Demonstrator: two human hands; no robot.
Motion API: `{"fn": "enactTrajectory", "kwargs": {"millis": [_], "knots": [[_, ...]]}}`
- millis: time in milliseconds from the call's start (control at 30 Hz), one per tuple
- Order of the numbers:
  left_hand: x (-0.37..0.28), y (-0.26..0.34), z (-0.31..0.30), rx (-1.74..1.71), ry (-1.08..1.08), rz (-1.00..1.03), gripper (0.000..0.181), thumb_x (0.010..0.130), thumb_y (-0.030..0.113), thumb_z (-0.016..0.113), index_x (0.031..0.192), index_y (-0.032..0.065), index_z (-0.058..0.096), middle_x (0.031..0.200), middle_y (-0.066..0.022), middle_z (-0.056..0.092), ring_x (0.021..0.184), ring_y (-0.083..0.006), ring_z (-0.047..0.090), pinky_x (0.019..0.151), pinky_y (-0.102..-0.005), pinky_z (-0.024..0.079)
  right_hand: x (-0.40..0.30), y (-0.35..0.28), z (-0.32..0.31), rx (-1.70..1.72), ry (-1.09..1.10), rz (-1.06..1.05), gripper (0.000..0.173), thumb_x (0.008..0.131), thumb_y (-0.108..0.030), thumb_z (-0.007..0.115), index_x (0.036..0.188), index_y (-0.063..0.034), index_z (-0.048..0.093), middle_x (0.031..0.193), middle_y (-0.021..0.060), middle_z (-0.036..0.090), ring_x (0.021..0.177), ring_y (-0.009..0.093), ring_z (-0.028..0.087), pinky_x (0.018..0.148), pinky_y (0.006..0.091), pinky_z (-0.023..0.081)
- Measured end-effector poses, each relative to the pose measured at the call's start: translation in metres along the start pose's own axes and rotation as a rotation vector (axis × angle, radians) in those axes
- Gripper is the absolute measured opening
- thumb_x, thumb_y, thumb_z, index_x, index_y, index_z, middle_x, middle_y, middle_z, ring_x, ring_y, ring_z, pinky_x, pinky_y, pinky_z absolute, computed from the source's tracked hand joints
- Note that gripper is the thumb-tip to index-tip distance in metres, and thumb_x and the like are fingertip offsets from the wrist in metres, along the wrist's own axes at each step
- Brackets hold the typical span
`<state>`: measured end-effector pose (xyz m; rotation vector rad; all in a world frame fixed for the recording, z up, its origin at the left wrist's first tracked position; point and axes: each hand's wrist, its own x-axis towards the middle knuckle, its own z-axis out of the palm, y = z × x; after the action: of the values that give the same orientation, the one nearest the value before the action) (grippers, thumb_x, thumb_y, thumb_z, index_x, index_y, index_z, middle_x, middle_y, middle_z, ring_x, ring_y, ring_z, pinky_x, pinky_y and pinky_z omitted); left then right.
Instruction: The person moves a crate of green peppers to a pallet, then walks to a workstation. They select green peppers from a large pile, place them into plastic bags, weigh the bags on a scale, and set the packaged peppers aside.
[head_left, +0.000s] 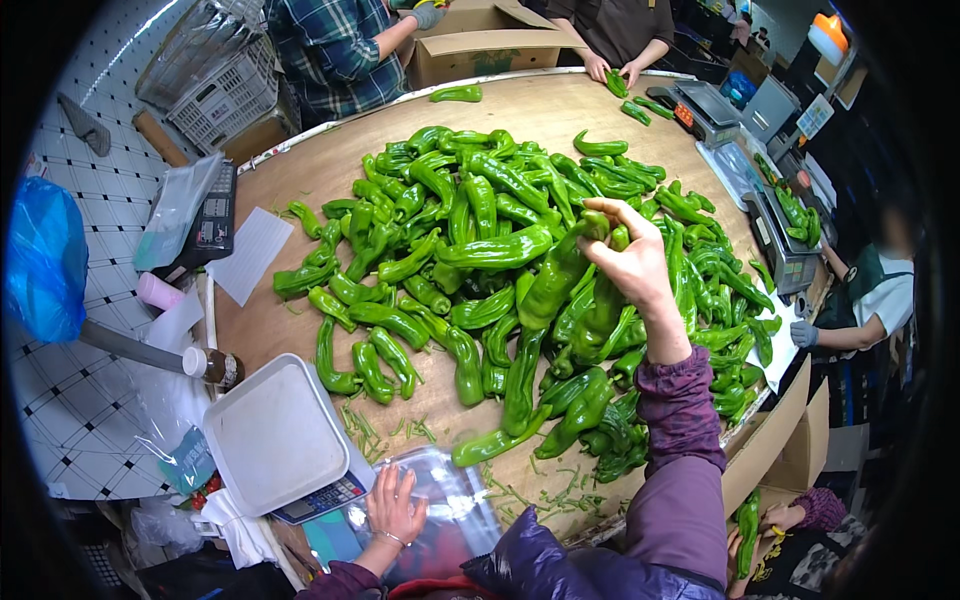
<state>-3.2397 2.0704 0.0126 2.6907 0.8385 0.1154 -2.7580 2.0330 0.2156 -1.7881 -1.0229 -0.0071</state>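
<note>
My right hand (628, 259) is raised over a large heap of long green peppers (495, 247) and grips green peppers (559, 281) by their upper ends. Flat on a stack of clear plastic bags (442, 499) at the near table edge lies my left hand (395, 506), fingers apart. To its left stands a digital scale with a pale square pan (276, 435); part of its keypad shows. Cut green stems (566, 491) are scattered between the bags and the heap.
Co-workers handle peppers around the wooden table (315, 161). Further scales (784, 232) stand at the right. A cardboard box (780, 442) is beside my right arm, another (487, 56) beyond the far edge. A lidded jar (214, 366) and blue plastic bag (45, 259) are at the left.
</note>
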Motion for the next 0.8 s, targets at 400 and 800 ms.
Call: {"fn": "enactTrajectory", "kwargs": {"millis": [400,800], "knots": [[-0.011,-0.004,0.0,-0.045,0.015,-0.037,0.058,0.079,0.036,0.062,0.131,0.0155,0.049,0.144,-0.0127,0.035,0.135,-0.0299,0.03,0.1,-0.0465,0.029,0.0,-0.054,0.01,0.613,-0.339,0.312,0.026,0.077,-0.016,0.068,0.099,-0.002,0.065,0.086,0.0018,0.063,0.075,0.008,0.056,0.07,0.0226,0.046],[-0.036,0.021,-0.129,-2.339,-0.268,-0.055,0.088,0.079,0.074,0.043,0.143,0.0144,0.031,0.132,-0.0156,0.05,0.123,-0.0292,0.047,0.103,-0.0491,0.035,-0.155,-0.254,0.148,0.647,-1.059,0.122,0.035,0.073,-0.019,0.065,0.103,-0.0009,0.066,0.091,0.0078,0.066,0.083,0.014,0.061,0.078,0.0279,0.05]]}}
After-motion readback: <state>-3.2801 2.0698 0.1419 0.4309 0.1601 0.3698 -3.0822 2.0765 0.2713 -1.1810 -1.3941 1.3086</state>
